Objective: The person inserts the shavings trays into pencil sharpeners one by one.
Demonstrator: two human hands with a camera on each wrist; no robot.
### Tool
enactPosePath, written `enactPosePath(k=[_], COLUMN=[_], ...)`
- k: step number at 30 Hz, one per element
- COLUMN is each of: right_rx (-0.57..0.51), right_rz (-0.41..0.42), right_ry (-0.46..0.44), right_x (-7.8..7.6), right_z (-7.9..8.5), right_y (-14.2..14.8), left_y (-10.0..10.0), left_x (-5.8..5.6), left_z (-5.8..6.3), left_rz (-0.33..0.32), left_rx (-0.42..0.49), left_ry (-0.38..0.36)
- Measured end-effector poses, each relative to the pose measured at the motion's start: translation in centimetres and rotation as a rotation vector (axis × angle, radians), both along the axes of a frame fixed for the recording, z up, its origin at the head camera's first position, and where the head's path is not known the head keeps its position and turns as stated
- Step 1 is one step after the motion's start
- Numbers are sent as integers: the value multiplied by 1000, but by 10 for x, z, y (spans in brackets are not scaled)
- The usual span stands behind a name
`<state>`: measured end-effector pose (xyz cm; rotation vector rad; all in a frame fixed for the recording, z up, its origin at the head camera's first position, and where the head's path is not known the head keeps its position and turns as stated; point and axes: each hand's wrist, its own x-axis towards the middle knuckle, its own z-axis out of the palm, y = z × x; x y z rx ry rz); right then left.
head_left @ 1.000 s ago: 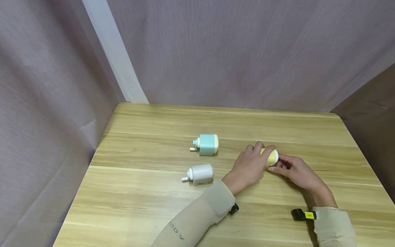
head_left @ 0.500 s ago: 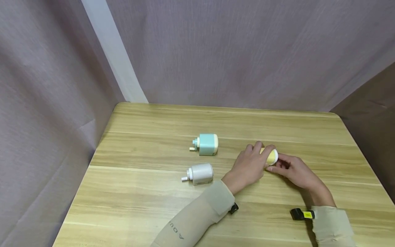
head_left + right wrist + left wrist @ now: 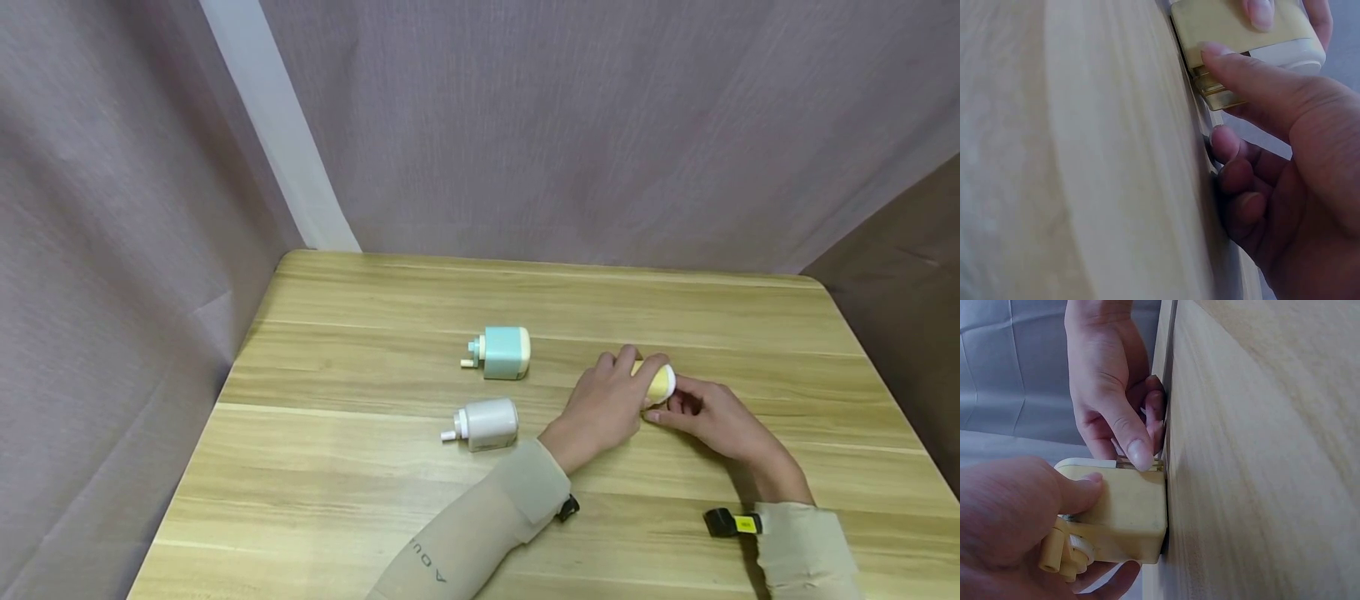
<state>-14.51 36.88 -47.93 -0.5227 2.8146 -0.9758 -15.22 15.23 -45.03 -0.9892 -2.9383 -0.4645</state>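
On the wooden table (image 3: 375,517), right of centre, the left hand (image 3: 603,404) wraps the yellow sharpener (image 3: 660,383) lying on its side while the right hand (image 3: 712,417) pinches its drawer end; best to hold the body firmly and pull that end straight, I'd say

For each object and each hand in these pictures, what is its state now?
Yellow plastic pencil sharpener: lying on its side on the wooden table, held by both hands.
Teal plastic pencil sharpener: lying on its side, untouched.
White plastic pencil sharpener: lying on its side, untouched.
Left hand: grips the yellow sharpener's body.
Right hand: index finger touches the yellow sharpener's end, where a clear drawer shows.
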Motion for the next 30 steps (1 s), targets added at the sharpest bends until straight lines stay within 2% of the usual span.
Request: enactPosePath(k=[14,30], right_rx=[52,53], right_rz=[-20,-15], right_ry=[31,34], right_x=[1,2], right_z=[1,0], right_y=[-5,-5], left_y=[0,1], left_x=[1,0], left_z=[0,0], left_rz=[2,6], left_rx=[-10,-8], left_ry=[17,-2])
